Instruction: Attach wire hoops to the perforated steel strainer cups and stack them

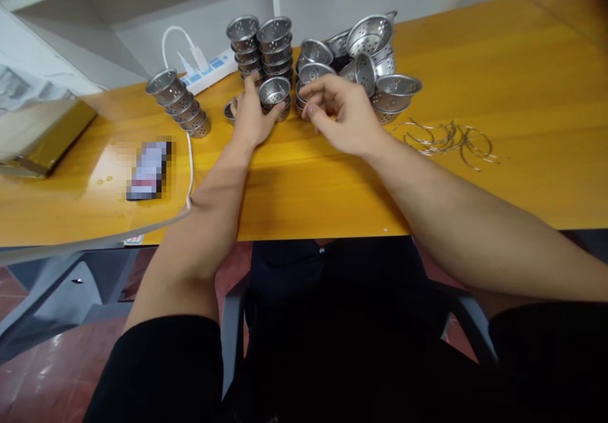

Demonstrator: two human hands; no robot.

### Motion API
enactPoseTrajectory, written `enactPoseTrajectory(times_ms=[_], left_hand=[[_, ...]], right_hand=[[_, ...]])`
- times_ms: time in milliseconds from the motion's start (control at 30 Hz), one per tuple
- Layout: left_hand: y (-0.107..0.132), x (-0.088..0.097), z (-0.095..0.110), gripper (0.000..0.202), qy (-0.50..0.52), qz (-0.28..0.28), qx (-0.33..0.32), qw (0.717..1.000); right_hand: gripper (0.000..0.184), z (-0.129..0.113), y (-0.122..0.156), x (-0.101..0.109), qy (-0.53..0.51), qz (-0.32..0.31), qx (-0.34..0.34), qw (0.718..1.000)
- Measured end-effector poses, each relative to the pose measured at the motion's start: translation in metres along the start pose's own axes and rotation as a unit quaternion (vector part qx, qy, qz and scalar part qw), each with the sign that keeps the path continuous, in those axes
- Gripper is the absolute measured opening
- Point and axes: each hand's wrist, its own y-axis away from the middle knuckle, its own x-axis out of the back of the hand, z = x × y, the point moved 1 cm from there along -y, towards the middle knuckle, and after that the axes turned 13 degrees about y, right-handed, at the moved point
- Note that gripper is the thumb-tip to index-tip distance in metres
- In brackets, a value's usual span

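My left hand (254, 118) reaches around a short stack of perforated metal cups (274, 92), its thumb against the front and its index finger along the left side. Another metal cup (228, 113) lies by its outer fingers, mostly hidden. To the right, my right hand (344, 114) is in front of a cluster of similar cups (316, 52). Its fingers are loosely bent, the thumb is a little apart from them, and nothing shows between them. The hand covers part of the cups behind it.
Two tall cup stacks (275, 37) stand behind my left hand, and a leaning stack (177, 101) is farther left. A power strip (211, 71), a blurred phone (149, 170) and a white cable (190, 170) lie on the left. Thin curved wires (444, 139) lie at right.
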Motion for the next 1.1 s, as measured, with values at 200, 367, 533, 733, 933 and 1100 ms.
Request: enactPoseTrajectory(times_ms=[200, 367, 533, 733, 933, 1100], left_hand=[[0.006, 0.010, 0.057, 0.104, -0.107, 0.068, 0.070, 0.989], [0.006, 0.033, 0.062, 0.115, -0.191, 0.109, 0.160, 0.962], [0.012, 0.037, 0.045, 0.111, -0.183, 0.104, 0.237, 0.948], [0.006, 0.047, 0.037, 0.126, -0.162, 0.131, 0.155, 0.966], [-0.001, 0.028, 0.063, 0.136, -0.032, 0.101, -0.081, 0.991], [0.011, 0.002, 0.098, 0.107, 0.017, 0.027, -0.100, 0.994]], right_hand=[[0.090, -0.001, 0.001, 0.002, 0.008, -0.007, 0.014, 1.000], [0.073, 0.003, 0.001, -0.001, -0.018, -0.004, 0.007, 1.000], [0.067, 0.004, 0.001, -0.003, -0.019, -0.011, -0.001, 1.000], [0.065, 0.004, 0.002, -0.003, -0.030, -0.015, -0.004, 0.999], [0.070, -0.002, 0.006, 0.003, -0.027, -0.030, -0.008, 0.999], [0.085, -0.010, 0.009, 0.018, 0.022, -0.067, -0.014, 0.997]])
